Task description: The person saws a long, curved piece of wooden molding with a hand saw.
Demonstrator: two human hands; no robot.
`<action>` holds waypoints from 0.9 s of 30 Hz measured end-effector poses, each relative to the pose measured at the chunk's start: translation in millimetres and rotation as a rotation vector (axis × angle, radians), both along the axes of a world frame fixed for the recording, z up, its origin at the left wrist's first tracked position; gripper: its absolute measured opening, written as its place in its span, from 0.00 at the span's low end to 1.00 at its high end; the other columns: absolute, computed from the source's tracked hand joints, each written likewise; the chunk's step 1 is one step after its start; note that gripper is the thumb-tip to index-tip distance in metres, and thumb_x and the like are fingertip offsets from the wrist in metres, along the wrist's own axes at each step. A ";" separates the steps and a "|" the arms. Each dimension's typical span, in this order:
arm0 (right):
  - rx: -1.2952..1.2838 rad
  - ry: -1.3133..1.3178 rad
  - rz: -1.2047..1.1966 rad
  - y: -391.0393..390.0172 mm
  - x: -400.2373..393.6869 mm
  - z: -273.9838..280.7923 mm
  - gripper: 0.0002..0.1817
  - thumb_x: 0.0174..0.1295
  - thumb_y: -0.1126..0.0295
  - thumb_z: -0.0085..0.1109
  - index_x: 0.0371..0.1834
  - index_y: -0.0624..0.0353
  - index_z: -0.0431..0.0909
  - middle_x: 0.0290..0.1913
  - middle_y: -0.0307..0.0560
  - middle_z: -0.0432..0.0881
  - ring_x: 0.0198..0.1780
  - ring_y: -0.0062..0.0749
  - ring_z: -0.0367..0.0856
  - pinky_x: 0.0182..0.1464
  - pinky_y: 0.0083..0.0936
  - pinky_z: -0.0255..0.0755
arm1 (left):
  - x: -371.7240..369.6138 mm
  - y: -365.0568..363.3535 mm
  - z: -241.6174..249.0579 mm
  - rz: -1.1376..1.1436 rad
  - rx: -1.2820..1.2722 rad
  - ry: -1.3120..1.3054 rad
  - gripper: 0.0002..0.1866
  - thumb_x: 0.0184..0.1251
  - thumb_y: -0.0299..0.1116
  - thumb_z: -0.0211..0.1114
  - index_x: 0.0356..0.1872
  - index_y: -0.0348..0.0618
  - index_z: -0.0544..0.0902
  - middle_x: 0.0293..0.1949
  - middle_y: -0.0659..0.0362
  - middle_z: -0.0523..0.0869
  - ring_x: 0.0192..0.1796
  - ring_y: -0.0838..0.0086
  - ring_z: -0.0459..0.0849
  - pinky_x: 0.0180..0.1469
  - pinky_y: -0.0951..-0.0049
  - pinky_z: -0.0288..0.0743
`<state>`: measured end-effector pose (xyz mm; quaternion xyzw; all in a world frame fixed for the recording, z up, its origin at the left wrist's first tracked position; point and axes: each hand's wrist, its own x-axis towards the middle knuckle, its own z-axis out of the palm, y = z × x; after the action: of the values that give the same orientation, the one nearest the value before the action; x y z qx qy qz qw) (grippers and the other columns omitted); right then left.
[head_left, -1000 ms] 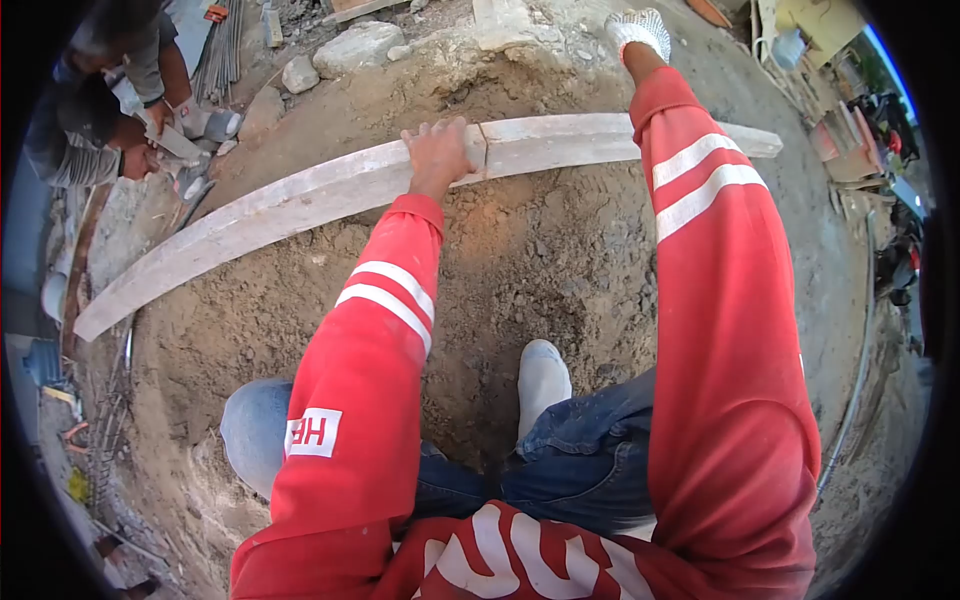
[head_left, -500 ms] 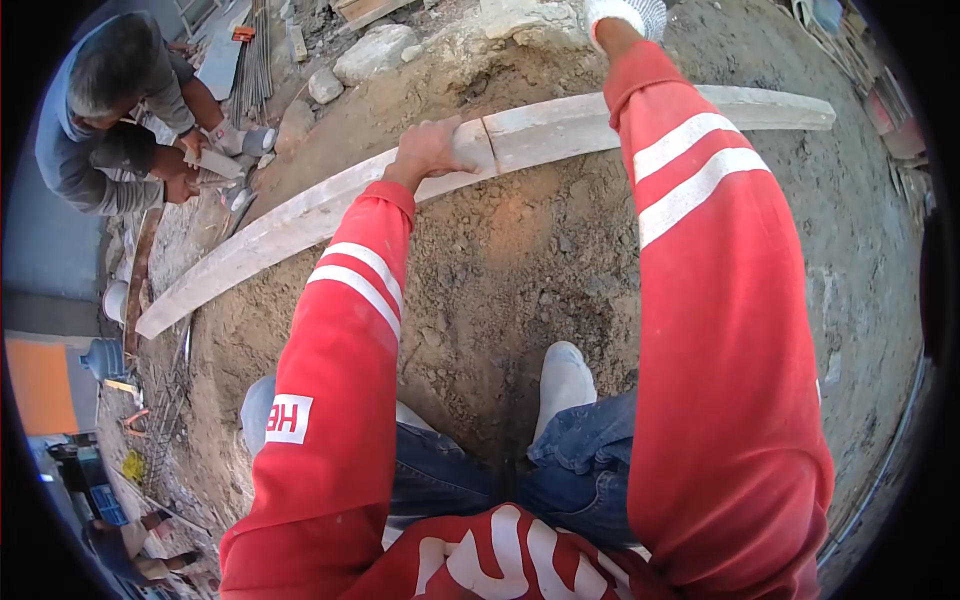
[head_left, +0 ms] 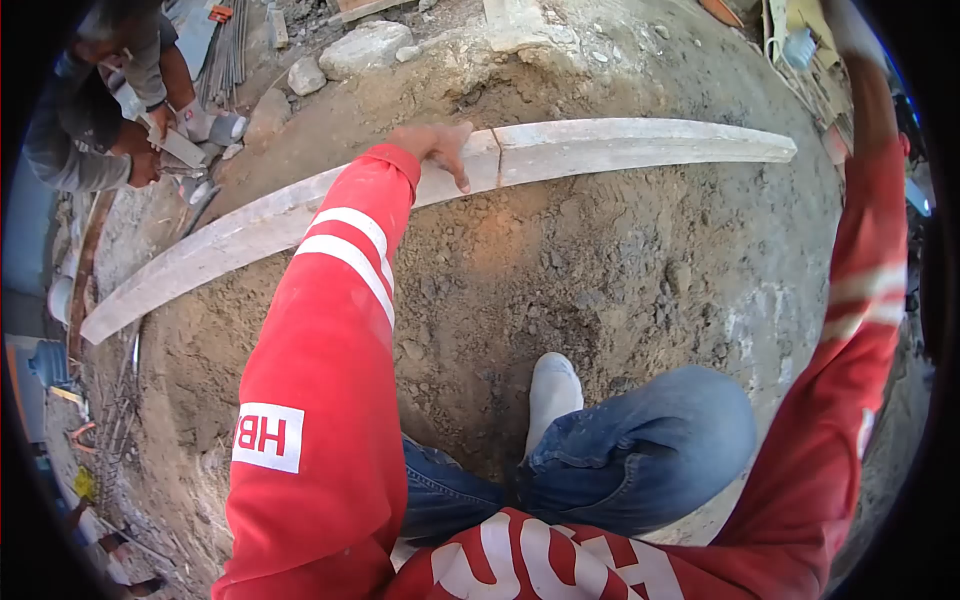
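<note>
A long pale beam (head_left: pixel 640 148) lies across the dirt in front of me, looking curved through the wide lens. Around its middle runs a thin reddish-brown line (head_left: pixel 498 158). My left hand (head_left: pixel 440 153), bare, grips the beam just left of that line, thumb and fingers over its edges. Far out at the upper right, my right hand (head_left: pixel 852 25) is raised away from the beam. It looks whitish and smeared by motion, so its fingers cannot be made out.
At the upper left another person (head_left: pixel 110 110) crouches, both hands on a flat pale piece (head_left: pixel 178 145). Rocks (head_left: pixel 368 50) and thin rods (head_left: pixel 228 60) lie beyond the beam. Wire or bars (head_left: pixel 115 420) litter the left side. Boards (head_left: pixel 800 80) stand at the upper right.
My right hand has swung from above the beam out to the far right. My left hand stays on the beam. My right knee has bent outward, and the view has shifted.
</note>
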<state>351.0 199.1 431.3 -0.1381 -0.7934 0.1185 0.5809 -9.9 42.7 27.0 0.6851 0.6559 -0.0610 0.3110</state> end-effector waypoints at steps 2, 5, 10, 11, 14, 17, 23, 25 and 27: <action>0.035 -0.022 -0.139 -62.7 17.9 -28.9 0.16 0.72 0.49 0.48 0.36 0.50 0.68 0.25 0.39 0.67 0.26 0.36 0.72 0.31 0.37 0.73 | -5.4 8.5 -11.0 -0.006 -0.004 -0.019 0.61 0.37 0.54 0.90 0.72 0.39 0.64 0.65 0.36 0.81 0.66 0.42 0.82 0.65 0.48 0.76; -0.018 -0.043 -0.284 -152.3 40.0 -110.3 0.18 0.74 0.50 0.50 0.49 0.54 0.66 0.36 0.44 0.70 0.38 0.37 0.74 0.42 0.37 0.73 | -4.7 7.9 -12.0 0.000 0.014 -0.017 0.59 0.38 0.54 0.90 0.72 0.40 0.67 0.65 0.38 0.82 0.66 0.43 0.82 0.64 0.48 0.77; -0.342 -0.173 -0.354 -241.5 41.4 -298.8 0.29 0.77 0.52 0.53 0.70 0.61 0.63 0.55 0.52 0.75 0.56 0.39 0.77 0.60 0.37 0.73 | 5.4 -9.3 -20.5 -0.004 0.230 0.061 0.49 0.41 0.57 0.87 0.65 0.44 0.78 0.58 0.43 0.88 0.61 0.44 0.86 0.60 0.47 0.80; -0.416 -0.199 -0.338 -252.3 37.0 -334.6 0.31 0.78 0.53 0.54 0.74 0.63 0.63 0.58 0.53 0.76 0.60 0.39 0.78 0.63 0.37 0.73 | 8.2 -12.7 -24.2 0.047 0.316 0.099 0.47 0.42 0.58 0.85 0.63 0.45 0.80 0.55 0.44 0.90 0.59 0.44 0.87 0.60 0.47 0.80; -0.771 -0.062 -0.123 -285.3 20.6 -422.8 0.34 0.80 0.59 0.55 0.83 0.66 0.62 0.72 0.54 0.75 0.70 0.35 0.77 0.71 0.33 0.74 | 11.1 -20.2 -24.8 0.098 0.417 0.156 0.45 0.44 0.61 0.83 0.63 0.49 0.82 0.53 0.45 0.91 0.57 0.45 0.88 0.60 0.47 0.81; -1.235 0.475 0.354 -309.3 -6.5 -436.9 0.29 0.81 0.71 0.53 0.83 0.66 0.62 0.78 0.48 0.73 0.71 0.29 0.77 0.67 0.25 0.76 | 16.8 -29.6 -18.6 0.100 0.450 0.162 0.43 0.44 0.63 0.83 0.60 0.48 0.83 0.53 0.45 0.91 0.58 0.46 0.88 0.61 0.48 0.82; -0.804 -0.236 0.045 -322.0 -6.7 -435.7 0.33 0.75 0.70 0.53 0.83 0.63 0.62 0.79 0.60 0.70 0.76 0.53 0.73 0.72 0.43 0.71 | 28.4 -35.1 -7.7 0.201 0.403 0.224 0.45 0.41 0.65 0.84 0.59 0.47 0.85 0.54 0.44 0.90 0.60 0.48 0.88 0.62 0.49 0.82; -0.797 -0.328 0.013 -325.8 -4.0 -440.6 0.36 0.71 0.68 0.55 0.83 0.62 0.62 0.79 0.67 0.68 0.77 0.65 0.70 0.75 0.48 0.68 | 26.2 -29.5 -8.7 0.203 0.383 0.222 0.45 0.41 0.66 0.84 0.59 0.48 0.85 0.54 0.44 0.90 0.60 0.48 0.88 0.63 0.49 0.82; -0.652 -0.378 -0.016 -331.0 0.0 -440.3 0.35 0.71 0.71 0.53 0.83 0.64 0.62 0.79 0.65 0.68 0.77 0.65 0.70 0.76 0.48 0.67 | 19.0 -23.9 -13.3 0.191 0.372 0.221 0.48 0.38 0.68 0.84 0.61 0.50 0.86 0.57 0.46 0.90 0.61 0.49 0.88 0.64 0.50 0.82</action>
<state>351.0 -131.9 -8.9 -0.3414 -0.8061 0.3326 0.3507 9.1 18.7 13.7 0.6545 0.7478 0.0158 0.1100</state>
